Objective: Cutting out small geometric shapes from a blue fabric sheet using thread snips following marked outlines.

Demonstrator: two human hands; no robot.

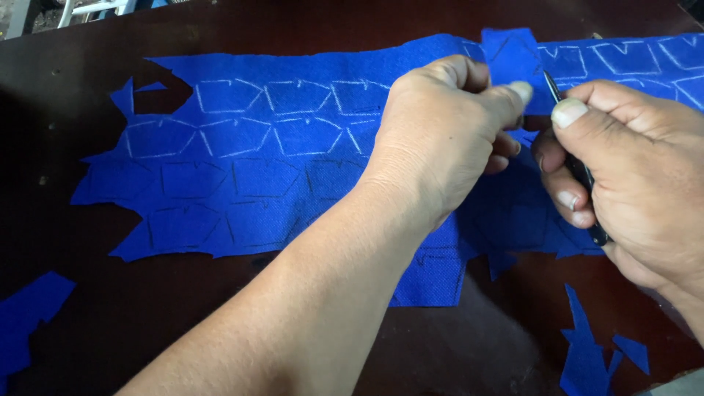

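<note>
A long sheet of blue fabric (249, 169) lies flat across the dark desk (88, 51), marked in rows of chalk outlines, white in the upper rows and dark in the lower ones. The left hand (440, 139) is closed, pinching a small cut piece of blue fabric (510, 55) between thumb and fingertips, lifted just above the sheet. The right hand (623, 169) is closed around a dark, slim cutting tool (576, 165), likely scissors, its tip pointing up at the base of the pinched piece.

Judgement: the step in hand is cutting out one marked shape, and the piece appears nearly or wholly free. The next move calls for a firm pinch to keep the fabric taut and the blade kept on the chalk line.

Blue offcuts (594, 352) lie at the lower right, and another scrap (29, 308) at the lower left.
</note>
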